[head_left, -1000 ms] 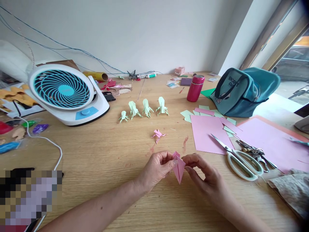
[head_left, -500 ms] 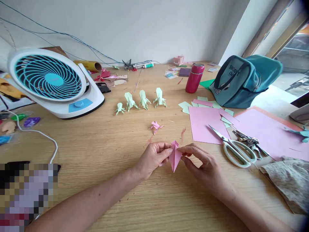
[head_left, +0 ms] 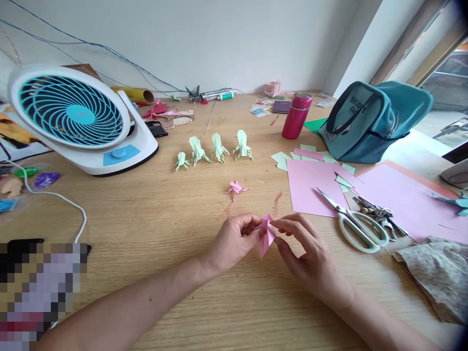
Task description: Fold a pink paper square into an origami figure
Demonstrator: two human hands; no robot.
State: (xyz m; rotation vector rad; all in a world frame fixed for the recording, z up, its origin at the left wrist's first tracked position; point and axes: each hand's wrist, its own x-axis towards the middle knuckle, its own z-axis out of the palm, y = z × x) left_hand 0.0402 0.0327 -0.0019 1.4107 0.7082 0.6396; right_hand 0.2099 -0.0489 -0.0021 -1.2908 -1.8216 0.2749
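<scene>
Pinched in my left hand [head_left: 231,243], folded paper [head_left: 267,239] sits at five o'clock from the pink figure [head_left: 236,186]; my right hand [head_left: 310,258] touches the paper, pinching or not I cannot tell. Its flaps now spread wider, suggesting shaping continues.

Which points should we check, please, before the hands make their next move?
1. Left hand gripping the folded pink paper: ok, thumb and fingers hold it.
2. Right hand pinching the paper: cannot tell; it is at the edge.
3. Creases sharp: cannot tell; fingers cover part.
4. Small pink figure clear of both hands: ok, it lies beyond them.
5. Scissors apart from the right hand: ok, they lie to its right.
</scene>
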